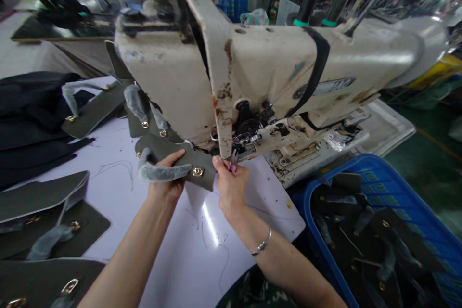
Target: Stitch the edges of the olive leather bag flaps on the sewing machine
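Note:
A dark olive bag panel with gold hardware and a plastic-wrapped handle is held near the sewing machine's lower end. My left hand grips it from the left, thumb on top and fingers underneath. At the panel's right edge, my right hand is closed around small thread snips with pink grips, blades pointing up. The right thumb and fingertips are close to the panel's corner; whether they also pinch it I cannot tell.
The cream sewing machine stands just behind my hands. More olive panels lie at the left on the white tabletop, beside black fabric. A blue basket of similar panels stands at the right. Loose threads lie on the tabletop.

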Demonstrator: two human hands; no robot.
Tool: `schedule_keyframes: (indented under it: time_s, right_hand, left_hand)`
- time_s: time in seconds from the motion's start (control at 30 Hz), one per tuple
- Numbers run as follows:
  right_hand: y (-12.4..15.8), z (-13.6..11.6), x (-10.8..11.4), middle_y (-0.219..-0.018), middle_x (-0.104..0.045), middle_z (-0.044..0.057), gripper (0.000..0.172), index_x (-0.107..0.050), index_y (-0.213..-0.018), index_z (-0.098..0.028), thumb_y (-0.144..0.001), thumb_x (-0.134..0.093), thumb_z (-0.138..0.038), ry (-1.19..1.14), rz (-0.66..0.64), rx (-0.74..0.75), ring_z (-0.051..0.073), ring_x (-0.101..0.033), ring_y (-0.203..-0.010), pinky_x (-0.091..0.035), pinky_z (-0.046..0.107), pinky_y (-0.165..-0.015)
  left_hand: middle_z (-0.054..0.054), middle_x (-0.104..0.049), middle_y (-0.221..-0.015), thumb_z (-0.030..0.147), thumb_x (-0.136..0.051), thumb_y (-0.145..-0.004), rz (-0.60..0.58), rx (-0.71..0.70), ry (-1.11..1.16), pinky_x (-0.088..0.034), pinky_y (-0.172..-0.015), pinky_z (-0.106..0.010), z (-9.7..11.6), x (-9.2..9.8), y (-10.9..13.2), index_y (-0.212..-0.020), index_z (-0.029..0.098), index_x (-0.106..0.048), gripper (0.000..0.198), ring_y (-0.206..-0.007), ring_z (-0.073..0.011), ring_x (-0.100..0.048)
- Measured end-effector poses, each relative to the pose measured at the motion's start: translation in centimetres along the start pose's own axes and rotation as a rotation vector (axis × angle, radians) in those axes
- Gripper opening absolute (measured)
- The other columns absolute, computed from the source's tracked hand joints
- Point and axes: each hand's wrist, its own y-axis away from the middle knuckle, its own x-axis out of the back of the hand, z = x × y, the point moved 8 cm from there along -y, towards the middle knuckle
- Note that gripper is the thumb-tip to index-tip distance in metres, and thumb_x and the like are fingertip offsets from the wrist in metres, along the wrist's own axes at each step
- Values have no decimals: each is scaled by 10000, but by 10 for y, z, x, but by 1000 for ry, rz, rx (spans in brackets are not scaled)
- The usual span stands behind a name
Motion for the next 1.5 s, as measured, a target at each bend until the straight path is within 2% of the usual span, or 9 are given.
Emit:
schedule_keyframes:
  time_s: [0.17, 0.43, 0.63, 0.7, 0.77, 0.9, 1.07, 1.3, 1.5]
  right_hand:
    - [-6, -2, 15, -539, -391, -52, 376, -495, -535, -186, -715, -741, -408, 68, -108, -39, 88, -311, -543, -297, 246, -536]
    - [-19, -27, 35, -529, -419, -45, 361, -609, -546, -165, -761, -711, -436, 402, -337, 107, 104, -372, -576, -293, 240, -575]
    - [-22, -39, 31, -516, -342, -53, 408, -539, -489, -162, -776, -690, -409, 437, -381, 127, 85, -289, -551, -215, 243, -547]
    - [-22, -39, 31, -511, -362, -51, 393, -560, -495, -162, -770, -697, -408, 432, -372, 126, 88, -301, -550, -218, 241, -547]
    - [-22, -38, 31, -506, -384, -49, 379, -575, -501, -161, -757, -710, -406, 411, -360, 124, 91, -319, -551, -233, 236, -548]
    - [-24, -27, 32, -535, -477, -39, 294, -680, -598, -146, -721, -744, -406, 296, -362, 32, 97, -377, -556, -290, 227, -559]
    - [-26, -26, 28, -639, -602, -12, 232, -716, -651, -146, -716, -754, -365, 207, -403, 29, 115, -476, -618, -390, 245, -638]
    - [-26, -22, 19, -653, -617, -11, 211, -688, -654, -146, -634, -787, -331, 12, -393, -117, 110, -503, -612, -407, 260, -660]
    - [-24, -26, 19, -551, -433, -62, 306, -527, -565, -173, -648, -772, -335, 35, -404, -123, 70, -336, -544, -308, 231, -568]
  left_hand:
    - [-22, -729, -886, 50, -749, -724, 135, -57, 88, -622, -634, -209, -17, 21, 48, -869, 148, -666, 194, -692, -112, -671]
    - [-5, -731, -906, 142, -640, -909, 185, 0, 225, -614, -674, -176, -53, 11, 107, -900, 181, -698, 71, -733, -97, -689]
    - [-148, -742, -808, 589, -554, -926, -305, 305, -451, -620, -659, -385, -73, 27, 138, -777, 166, -750, 490, -726, -266, -717]
    - [-138, -740, -781, 606, -583, -897, -296, 80, -770, -607, -696, -433, -52, 38, 144, -741, 181, -751, 484, -712, -288, -705]
    - [-118, -753, -894, 544, -615, -897, -148, -397, -1036, -582, -831, -492, -13, 33, 151, -885, 211, -768, 366, -842, -319, -709]
    - [-159, -597, -1398, 411, -647, -905, -95, -1096, -1365, -384, -1127, -586, 18, -19, 163, -1383, 230, -589, 515, -1347, -388, -504]
    - [-128, -580, -1428, 455, -527, -979, -279, -1141, -1492, -440, -1086, -477, 16, -62, 131, -1439, 251, -539, 504, -1283, -321, -566]
    - [-106, -690, -1206, 472, -538, -950, -303, -1165, -1559, -485, -957, -452, 30, -78, 122, -1160, 265, -714, 344, -1111, -321, -620]
    - [-101, -668, -913, 479, -493, -957, -395, -1138, -1554, -489, -888, -439, 34, -85, 108, -955, 250, -743, 340, -965, -304, -606]
